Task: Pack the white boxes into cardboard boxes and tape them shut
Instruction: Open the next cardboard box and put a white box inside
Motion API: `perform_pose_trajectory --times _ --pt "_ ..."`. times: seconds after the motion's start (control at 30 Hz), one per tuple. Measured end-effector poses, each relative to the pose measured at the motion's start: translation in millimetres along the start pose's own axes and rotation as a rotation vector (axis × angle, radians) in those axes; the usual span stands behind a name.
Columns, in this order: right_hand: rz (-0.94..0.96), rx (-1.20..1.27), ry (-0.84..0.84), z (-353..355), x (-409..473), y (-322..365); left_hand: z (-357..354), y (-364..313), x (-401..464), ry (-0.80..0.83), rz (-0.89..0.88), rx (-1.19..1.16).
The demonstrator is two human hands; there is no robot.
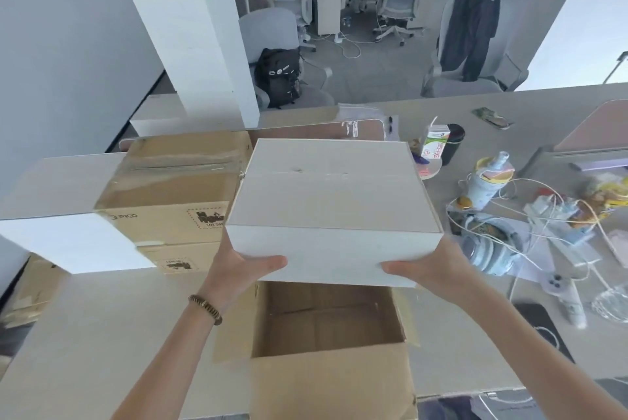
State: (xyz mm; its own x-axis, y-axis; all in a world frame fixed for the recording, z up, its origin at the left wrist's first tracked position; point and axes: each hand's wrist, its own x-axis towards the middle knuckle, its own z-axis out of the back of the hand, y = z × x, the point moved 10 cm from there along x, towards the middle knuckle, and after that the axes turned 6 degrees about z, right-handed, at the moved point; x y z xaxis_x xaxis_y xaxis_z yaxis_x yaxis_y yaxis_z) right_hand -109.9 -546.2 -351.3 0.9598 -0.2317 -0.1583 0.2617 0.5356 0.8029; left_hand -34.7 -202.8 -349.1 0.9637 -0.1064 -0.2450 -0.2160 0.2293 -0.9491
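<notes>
head view, left to right: a taped brown cardboard carton (pixel 170 195) sits aside on the tabletop (pixel 85 334), looking finished. left hand (pixel 238 266) and right hand (pixel 431 266) each grip a side of the flat white box (pixel 329 202), level above the open cardboard box (pixel 326 334), likely for a straight drop.

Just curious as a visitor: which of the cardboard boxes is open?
The near cardboard box, directly below the held white box, has its flaps spread. The cardboard boxes behind, at left, are closed.
</notes>
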Motion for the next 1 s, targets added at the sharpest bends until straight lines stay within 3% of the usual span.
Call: perform_pose_trajectory --times 0.53,1.0 --pt "-0.160 -0.012 0.177 -51 -26 -76 -17 92 -49 -0.009 0.234 0.093" --pt "-0.163 -0.100 0.225 -81 -30 -96 -5 129 -58 0.012 0.266 0.144"
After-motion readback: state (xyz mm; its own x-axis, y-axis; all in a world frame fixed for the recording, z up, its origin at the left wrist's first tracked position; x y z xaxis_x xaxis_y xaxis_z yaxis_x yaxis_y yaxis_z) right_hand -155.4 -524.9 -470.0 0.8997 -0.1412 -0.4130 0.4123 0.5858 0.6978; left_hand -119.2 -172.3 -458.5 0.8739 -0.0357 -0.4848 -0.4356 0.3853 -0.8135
